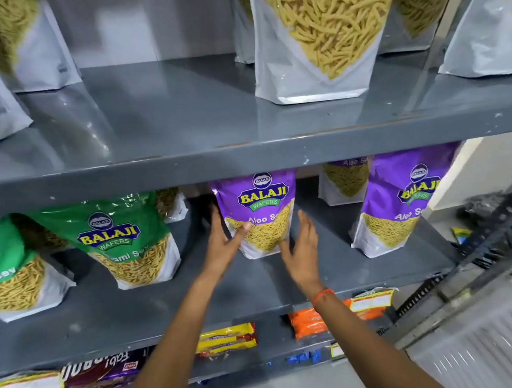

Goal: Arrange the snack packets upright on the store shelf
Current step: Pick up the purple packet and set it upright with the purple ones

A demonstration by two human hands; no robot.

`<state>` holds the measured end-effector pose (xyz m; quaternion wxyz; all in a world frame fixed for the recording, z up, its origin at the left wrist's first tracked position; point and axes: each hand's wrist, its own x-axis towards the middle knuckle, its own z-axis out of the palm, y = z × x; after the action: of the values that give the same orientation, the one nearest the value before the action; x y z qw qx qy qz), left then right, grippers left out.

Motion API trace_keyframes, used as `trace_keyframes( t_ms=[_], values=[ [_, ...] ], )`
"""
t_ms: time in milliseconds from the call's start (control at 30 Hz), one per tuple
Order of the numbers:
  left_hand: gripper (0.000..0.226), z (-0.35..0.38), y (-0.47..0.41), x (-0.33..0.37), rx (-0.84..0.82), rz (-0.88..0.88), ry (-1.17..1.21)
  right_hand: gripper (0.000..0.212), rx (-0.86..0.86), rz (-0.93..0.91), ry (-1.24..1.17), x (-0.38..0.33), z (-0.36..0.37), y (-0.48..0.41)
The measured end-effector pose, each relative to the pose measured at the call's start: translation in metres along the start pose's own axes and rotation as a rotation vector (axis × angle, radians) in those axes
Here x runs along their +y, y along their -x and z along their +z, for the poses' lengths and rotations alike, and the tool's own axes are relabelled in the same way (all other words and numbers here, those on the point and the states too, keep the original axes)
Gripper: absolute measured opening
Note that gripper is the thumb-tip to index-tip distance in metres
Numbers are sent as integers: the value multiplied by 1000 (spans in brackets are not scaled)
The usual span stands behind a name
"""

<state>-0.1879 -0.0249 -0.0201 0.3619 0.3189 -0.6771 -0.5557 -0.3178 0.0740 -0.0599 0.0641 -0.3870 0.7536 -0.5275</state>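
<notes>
Both hands were up at the middle shelf (194,290) when this was snapped, so here's roughly where I was at. Left hand (222,244) was spread open, thumb pressed on the front of the purple Aloo Sev packet (260,214) and fingers along its left edge. Right hand (301,251) was open too, palm facing the packet's right side, fingertips just about brushing the lower corner, not gripping anything. That packet stood upright around the middle of the shelf, a bit toward the back.

As for progress, I'd say most of this row was sorted. Another purple packet (399,203) stood to the right, with one more tucked behind it. Over on the left, the green packet (125,240) looked a little tilted, and the one at the far left edge (10,268) was leaning as well, so those probably wanted straightening. Top shelf (166,115) had its big pouch (314,40) standing fine, though with gaps either side. Bottom shelf stuff lay flat, can't tell if that counted
</notes>
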Motion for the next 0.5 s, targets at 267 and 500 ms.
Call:
trace_keyframes(
  t_ms=[267, 500],
  values=[
    [70, 115, 49, 18, 171, 530, -589, 46, 327, -357, 93, -6, -69, -12],
    [102, 229, 24, -7, -123, -2, -262, 83, 447, 67, -59, 94, -178, -35]
  ],
)
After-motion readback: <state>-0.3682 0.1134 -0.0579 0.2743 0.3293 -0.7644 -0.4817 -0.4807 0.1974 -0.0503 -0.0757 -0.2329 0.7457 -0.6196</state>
